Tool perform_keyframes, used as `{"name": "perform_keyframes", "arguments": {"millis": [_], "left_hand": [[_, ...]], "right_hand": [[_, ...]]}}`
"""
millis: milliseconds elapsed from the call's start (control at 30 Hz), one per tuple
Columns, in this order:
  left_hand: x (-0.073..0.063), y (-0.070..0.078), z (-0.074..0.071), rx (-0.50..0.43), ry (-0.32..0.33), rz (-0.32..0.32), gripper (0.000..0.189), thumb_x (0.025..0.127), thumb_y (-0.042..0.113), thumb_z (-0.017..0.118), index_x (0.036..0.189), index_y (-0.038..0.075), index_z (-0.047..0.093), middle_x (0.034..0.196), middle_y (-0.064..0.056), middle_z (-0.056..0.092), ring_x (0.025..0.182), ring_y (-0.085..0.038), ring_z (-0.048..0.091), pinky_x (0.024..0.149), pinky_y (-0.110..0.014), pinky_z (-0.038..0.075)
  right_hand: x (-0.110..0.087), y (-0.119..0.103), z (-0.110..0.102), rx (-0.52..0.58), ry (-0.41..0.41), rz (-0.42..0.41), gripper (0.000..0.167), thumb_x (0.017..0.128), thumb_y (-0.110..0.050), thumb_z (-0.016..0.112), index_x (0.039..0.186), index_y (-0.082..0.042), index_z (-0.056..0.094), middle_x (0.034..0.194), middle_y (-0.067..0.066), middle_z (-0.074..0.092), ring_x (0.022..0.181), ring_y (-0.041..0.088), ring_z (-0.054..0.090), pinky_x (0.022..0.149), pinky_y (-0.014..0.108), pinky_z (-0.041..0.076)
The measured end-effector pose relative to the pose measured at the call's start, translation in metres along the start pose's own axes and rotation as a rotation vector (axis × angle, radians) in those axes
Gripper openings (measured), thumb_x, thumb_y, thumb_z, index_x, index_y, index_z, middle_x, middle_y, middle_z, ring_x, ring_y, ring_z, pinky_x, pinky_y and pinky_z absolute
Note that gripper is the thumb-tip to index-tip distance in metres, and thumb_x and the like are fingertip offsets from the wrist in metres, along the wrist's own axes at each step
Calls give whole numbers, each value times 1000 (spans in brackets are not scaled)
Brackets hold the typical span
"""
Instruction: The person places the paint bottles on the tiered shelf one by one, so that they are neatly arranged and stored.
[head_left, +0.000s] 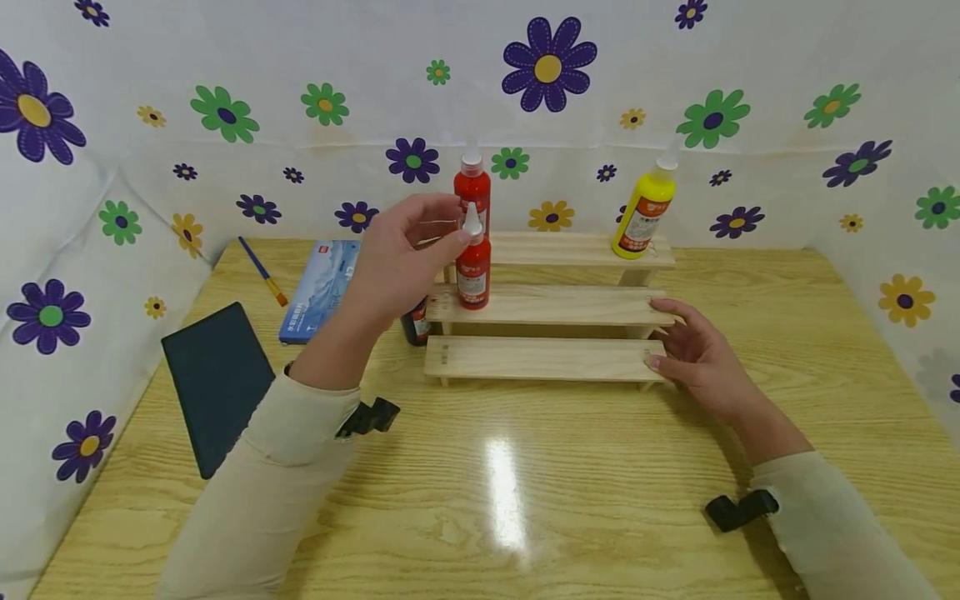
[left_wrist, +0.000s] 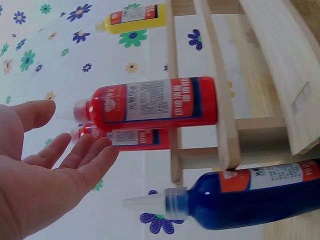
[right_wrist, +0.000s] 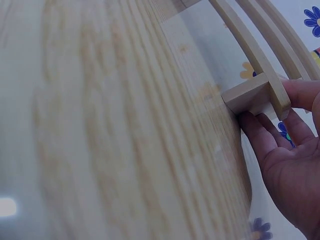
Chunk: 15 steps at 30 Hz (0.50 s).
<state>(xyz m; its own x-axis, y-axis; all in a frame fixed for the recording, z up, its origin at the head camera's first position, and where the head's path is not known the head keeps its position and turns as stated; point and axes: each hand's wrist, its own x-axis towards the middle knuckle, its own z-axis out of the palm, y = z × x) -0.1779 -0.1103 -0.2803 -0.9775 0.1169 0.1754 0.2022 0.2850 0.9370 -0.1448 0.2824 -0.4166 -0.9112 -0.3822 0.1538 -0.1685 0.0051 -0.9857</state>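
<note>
A three-tier wooden shelf stands on the table. On its middle tier a red paint bottle stands upright, and my left hand is around its white nozzle with fingers spread apart. The left wrist view shows a gap between these fingers and the bottle's body. Behind it, a second red paint bottle is on the top tier, partly hidden. My right hand holds the shelf's right end, thumb on the lowest board and fingers curled at the edge. A blue paint bottle stands beside the shelf's left end.
A yellow paint bottle leans slightly on the top tier's right end. On the left lie a blue box, a paintbrush and a dark flat board. Flower-printed cloth hangs behind the table.
</note>
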Motion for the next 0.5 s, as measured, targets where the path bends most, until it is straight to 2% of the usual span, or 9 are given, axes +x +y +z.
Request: {"name": "perform_keyframes", "arguments": {"millis": [133, 267, 400, 500], "left_hand": [[-7, 8, -8, -13, 80, 68, 36, 98, 14, 67, 133, 11, 61, 128, 0, 63, 116, -12, 59, 97, -29, 49], [-11, 6, -17, -2, 166, 88, 35, 97, 13, 68, 131, 11, 62, 124, 0, 65, 114, -12, 60, 98, -28, 47], [-16, -5, -23, 19, 212, 37, 36, 95, 18, 72, 128, 10, 62, 122, -1, 64, 113, -14, 59, 97, -28, 48], [-21, -15, -27, 72, 218, -41, 38, 93, 23, 74, 127, 9, 62, 122, -3, 62, 113, -17, 57, 97, -31, 49]], "right_hand": [[1, -1, 0, -1, -4, -8, 70, 93, 19, 55, 153, -10, 36, 141, 2, 49, 125, 14, 52, 93, 24, 50], [1, 0, -1, -14, 6, 8, 70, 93, 18, 56, 153, -11, 36, 141, 1, 50, 125, 13, 52, 93, 24, 50], [1, 1, -1, -13, 11, 16, 70, 93, 18, 57, 153, -11, 35, 140, 1, 51, 124, 14, 52, 92, 24, 50], [0, 2, -1, -7, 9, 14, 70, 92, 18, 57, 153, -10, 35, 139, 1, 51, 123, 14, 53, 91, 24, 51]]}}
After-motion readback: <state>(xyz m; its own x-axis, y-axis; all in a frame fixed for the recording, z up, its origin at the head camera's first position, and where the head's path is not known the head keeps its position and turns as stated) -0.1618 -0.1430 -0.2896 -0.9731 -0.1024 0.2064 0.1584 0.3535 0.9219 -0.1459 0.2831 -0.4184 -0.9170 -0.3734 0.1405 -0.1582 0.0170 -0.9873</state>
